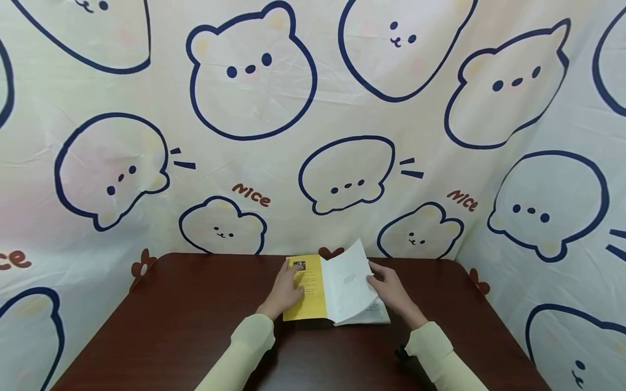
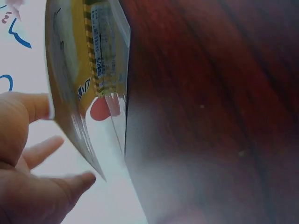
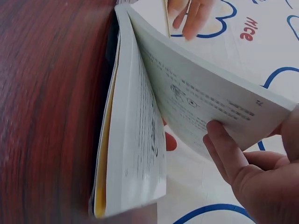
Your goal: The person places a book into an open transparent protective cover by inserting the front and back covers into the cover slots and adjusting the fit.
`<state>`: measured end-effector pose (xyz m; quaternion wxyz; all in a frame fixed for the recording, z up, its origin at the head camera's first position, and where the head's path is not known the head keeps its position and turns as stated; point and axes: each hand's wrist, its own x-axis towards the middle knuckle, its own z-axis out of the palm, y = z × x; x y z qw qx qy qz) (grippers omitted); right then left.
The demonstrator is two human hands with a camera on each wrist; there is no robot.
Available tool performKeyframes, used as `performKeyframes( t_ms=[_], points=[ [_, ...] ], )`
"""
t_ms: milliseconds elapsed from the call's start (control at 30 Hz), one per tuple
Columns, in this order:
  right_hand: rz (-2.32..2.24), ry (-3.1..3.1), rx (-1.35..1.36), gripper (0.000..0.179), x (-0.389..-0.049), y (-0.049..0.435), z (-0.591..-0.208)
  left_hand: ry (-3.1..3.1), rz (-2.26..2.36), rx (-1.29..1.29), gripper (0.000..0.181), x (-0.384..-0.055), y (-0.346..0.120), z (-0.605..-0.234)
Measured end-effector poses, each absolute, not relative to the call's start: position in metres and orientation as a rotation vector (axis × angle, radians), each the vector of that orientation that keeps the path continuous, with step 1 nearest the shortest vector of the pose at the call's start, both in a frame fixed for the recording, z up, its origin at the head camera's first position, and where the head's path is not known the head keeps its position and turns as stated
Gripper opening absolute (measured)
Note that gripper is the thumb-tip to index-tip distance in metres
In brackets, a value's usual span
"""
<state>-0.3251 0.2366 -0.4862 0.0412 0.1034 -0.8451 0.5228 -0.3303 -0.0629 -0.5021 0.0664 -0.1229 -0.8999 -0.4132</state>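
in the head view, your pale sleeves (image 1: pixel 237 350) come up from the bottom, a dark object (image 1: pixel 402 354) by the right cuff. beyond them spreads a dark red-brown table (image 1: pixel 186 320), enclosed by pale cloth (image 1: pixel 342 117) printed with cartoon faces and "nice". the book (image 1: pixel 337 293) lies spread near the table's far edge, between your hands. your left hand (image 1: pixel 286 290) reaches in from the left, fingers loosely extended and resting on the yellow flap (image 1: pixel 310 301); your right hand (image 1: pixel 391 288) grips the right edge of a raised page (image 1: pixel 349 266). wood stretches to either side and toward you.

in the left wrist view, your fingers are nearest, spread well apart and fairly straight; one meets the edge of the tilted flap, whose printed underside faces the lens. you have the table's grain on the right and cloth beyond the table's edge.

in the right wrist view, your fingers lie against the underside of the lifted page, pinching it; your thumb is mostly hidden. the remaining pages stand just beside it, apart at the outer edge. your left fingertips show at the top.
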Motion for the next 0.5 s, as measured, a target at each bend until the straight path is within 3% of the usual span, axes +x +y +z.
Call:
performKeyframes(
  t_ms=[500],
  points=[
    [1.176, -2.823, 0.22, 0.056, -0.323, 0.252, -0.5, -2.555, -1.518, -0.093, 0.063, -0.329, -0.071, -0.509]
  ],
)
